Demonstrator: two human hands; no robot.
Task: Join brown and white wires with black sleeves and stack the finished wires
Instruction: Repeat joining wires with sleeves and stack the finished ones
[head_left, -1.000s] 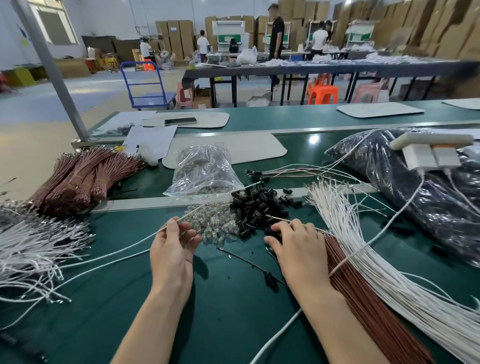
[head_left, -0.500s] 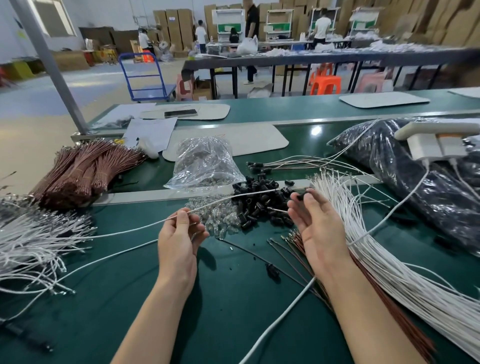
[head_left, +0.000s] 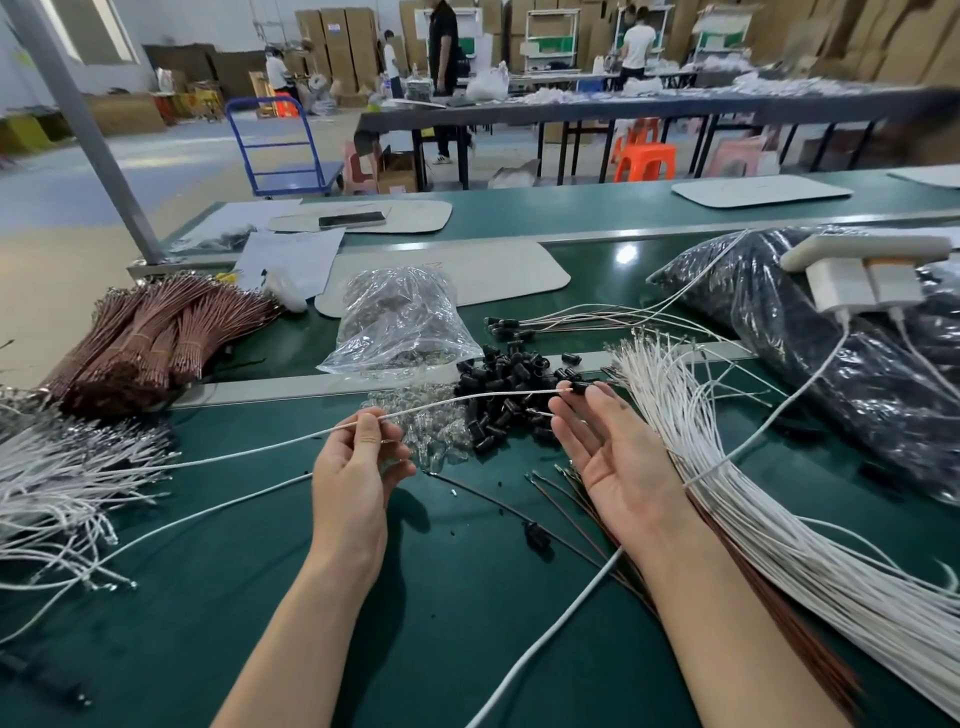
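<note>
My left hand (head_left: 353, 483) pinches one white wire (head_left: 467, 399) between thumb and fingers above the green bench (head_left: 260, 597). Its tip meets a black sleeve (head_left: 580, 387) at the fingertips of my right hand (head_left: 618, 462), which lies palm up with fingers nearly straight; I cannot tell whether it truly grips that sleeve. I judge the main risk to be the long, springy wire flexing off line so the tip misses the bore, or the sleeve slipping into the loose sleeve pile (head_left: 498, 384) behind it, while the finished wires (head_left: 571, 317) wait beyond the rail.
</note>
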